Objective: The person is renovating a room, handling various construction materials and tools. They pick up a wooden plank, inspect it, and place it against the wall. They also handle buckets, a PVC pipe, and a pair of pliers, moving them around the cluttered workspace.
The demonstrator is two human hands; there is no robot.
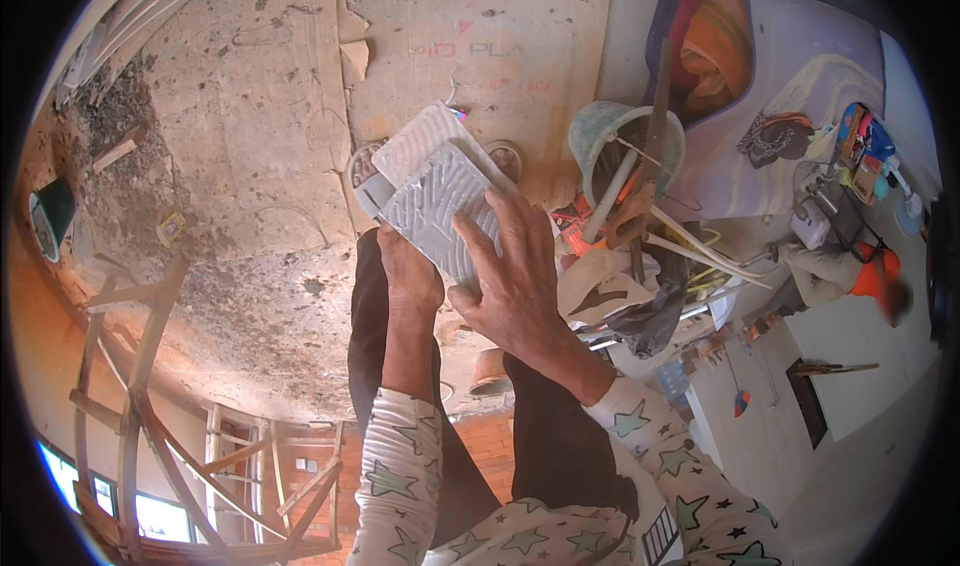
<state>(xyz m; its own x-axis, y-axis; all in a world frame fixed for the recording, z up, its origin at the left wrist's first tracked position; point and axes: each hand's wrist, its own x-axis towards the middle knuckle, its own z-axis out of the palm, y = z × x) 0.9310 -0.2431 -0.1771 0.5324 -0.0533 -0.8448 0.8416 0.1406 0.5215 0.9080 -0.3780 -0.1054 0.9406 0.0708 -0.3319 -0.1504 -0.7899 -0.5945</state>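
In front of my knees I hold a grey rectangular slab [440, 201] with wavy ridges across its upper face, much like a small tile with combed paste. My left hand [408, 266] grips it from below at the near left edge, and its fingers are mostly hidden underneath. My right hand [510, 281] is bent over the right side, fingertips on the ridged face. Just beyond it, partly covered, is a paler ridged slab [425, 138]; whether the two touch, I cannot tell.
A pale bucket [590, 131] stands at right, with a saw [657, 116] and sticks in and against it. Wooden trestles [135, 396] are at left. Stained cardboard [270, 116] covers the floor ahead. A person in orange [868, 281] is far right.
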